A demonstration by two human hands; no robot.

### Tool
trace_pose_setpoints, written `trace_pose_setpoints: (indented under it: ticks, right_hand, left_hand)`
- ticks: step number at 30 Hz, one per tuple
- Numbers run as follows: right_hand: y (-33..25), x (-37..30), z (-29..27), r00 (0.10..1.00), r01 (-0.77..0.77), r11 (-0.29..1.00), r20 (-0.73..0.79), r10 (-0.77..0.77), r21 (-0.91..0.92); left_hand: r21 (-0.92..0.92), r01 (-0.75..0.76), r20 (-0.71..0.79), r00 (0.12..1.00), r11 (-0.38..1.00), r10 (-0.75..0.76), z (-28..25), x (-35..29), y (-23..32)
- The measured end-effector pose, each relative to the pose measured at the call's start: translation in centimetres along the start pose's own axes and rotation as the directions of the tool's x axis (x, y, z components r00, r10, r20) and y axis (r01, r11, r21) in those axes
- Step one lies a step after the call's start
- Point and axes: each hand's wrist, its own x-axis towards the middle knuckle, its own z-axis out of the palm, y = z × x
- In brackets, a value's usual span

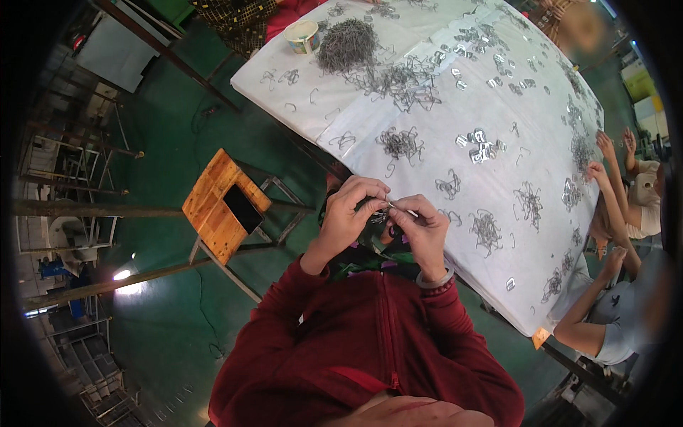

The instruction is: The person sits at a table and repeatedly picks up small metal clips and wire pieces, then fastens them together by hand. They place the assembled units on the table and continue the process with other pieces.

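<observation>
- The table (484, 107), under a white cover, spreads from the top of the view down the right side; its near edge runs just beyond the hands.
- The wooden stool (213, 199) stands on the green floor, left of the left arm.
- The left hand (343, 219) is mostly closed, thumb and index fingertips pinched together at one side of a thin metal piece.
- The right hand (427, 231) meets it, its thumb and forefinger pinching the same piece from the other side, the remaining fingers curled; a light bracelet (435, 279) circles its wrist.
- A dense pile of grey wire hooks (347, 46) sits near the table's far left.
- A looser wire cluster (400, 144) lies just beyond the hands.
- Flat silver buckles (482, 149) lie grouped to its right.
- A pale tub (302, 39) stands beside the dense pile.
- A black phone (243, 208) lies on the stool.
- The thin metal piece (390, 205) is between both hands' fingertips, in front of the table edge; its exact shape is too small to tell.
</observation>
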Motion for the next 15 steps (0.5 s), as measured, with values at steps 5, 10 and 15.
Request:
trace_pose_setpoints:
  ticks: [5,10,15]
  right_hand:
    - [-0.76,0.58,-0.42,0.995,-0.067,0.993,-0.080,0.059,-0.102]
    - [-0.28,0.39,-0.26,1.000,-0.013,0.996,-0.023,0.011,-0.093]
    - [-0.66,-0.02,0.29,1.000,-0.026,0.988,0.007,0.028,-0.150]
  left_hand:
    - [0.032,-0.031,0.090,0.996,0.999,0.028,-0.83,0.48,-0.28]
    - [0.019,0.003,0.086,0.996,1.000,-0.004,-0.49,-0.13,0.00]
    - [0.089,-0.071,-0.010,0.997,0.994,0.072,-0.20,-0.18,0.17]
